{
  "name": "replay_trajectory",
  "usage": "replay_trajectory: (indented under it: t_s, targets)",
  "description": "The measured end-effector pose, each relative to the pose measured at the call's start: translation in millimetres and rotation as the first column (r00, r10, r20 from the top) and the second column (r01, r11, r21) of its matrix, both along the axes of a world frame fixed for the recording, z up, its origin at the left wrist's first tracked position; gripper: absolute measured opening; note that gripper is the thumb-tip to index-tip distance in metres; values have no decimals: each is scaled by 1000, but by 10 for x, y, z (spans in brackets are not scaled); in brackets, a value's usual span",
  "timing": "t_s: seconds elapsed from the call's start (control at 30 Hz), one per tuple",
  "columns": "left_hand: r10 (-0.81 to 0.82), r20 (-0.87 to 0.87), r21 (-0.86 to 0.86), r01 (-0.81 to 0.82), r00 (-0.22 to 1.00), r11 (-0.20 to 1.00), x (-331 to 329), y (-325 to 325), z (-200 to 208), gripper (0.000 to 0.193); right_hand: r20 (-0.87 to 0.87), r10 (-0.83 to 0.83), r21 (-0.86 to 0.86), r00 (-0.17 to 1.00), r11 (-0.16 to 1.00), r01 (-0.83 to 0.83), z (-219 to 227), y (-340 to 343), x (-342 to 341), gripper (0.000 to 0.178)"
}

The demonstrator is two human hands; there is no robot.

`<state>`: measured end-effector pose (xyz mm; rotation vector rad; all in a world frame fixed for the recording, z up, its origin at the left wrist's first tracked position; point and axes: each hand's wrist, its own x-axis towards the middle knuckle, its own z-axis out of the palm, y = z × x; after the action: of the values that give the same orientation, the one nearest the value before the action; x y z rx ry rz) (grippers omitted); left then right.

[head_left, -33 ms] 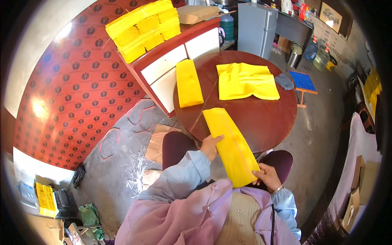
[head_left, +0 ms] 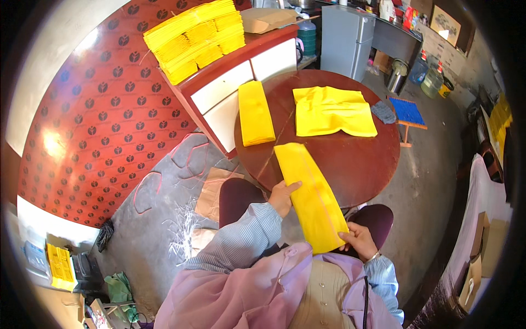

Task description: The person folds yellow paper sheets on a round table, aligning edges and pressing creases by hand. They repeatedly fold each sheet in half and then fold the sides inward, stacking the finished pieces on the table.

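Observation:
A long, flat, folded yellow cloth (head_left: 312, 197) with a thin pinkish line along it slants over my lap. My left hand (head_left: 283, 198) grips its left edge, with the thumb on top. At its lower right corner, my right hand (head_left: 359, 241) pinches the edge between thumb and fingers. The cloth's far end reaches over the rim of a round dark red table (head_left: 350, 170). On that table lie a narrow folded yellow stack (head_left: 256, 114) at the left and a wider, wrinkled yellow cloth (head_left: 334, 112) at the back.
A grey rag (head_left: 383, 113) lies at the table's right edge. Bundled yellow pieces (head_left: 194, 38) are piled on a red-and-white cabinet (head_left: 224, 90) at back left. White string scraps (head_left: 183, 233) and brown cardboard (head_left: 216, 192) litter the floor. A blue-topped stool (head_left: 407, 111) stands at right.
The whole view has shifted very slightly. Both hands keep the same hold on the yellow cloth.

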<state>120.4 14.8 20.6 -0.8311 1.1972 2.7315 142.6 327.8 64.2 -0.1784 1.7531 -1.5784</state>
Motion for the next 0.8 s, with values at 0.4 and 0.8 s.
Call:
replay_trajectory:
  t_s: [0.4,0.8]
  targets:
    - [-193,-384,-335,59,903,941,-1596,-2716,1133,41,-252,25,-249,967,964,-90,292,-2562,-1417,31]
    - [-70,-31,-417,51,997,908,-2680,-3500,-73,53,-28,62,-140,998,988,-65,-511,-3564,-2442,26]
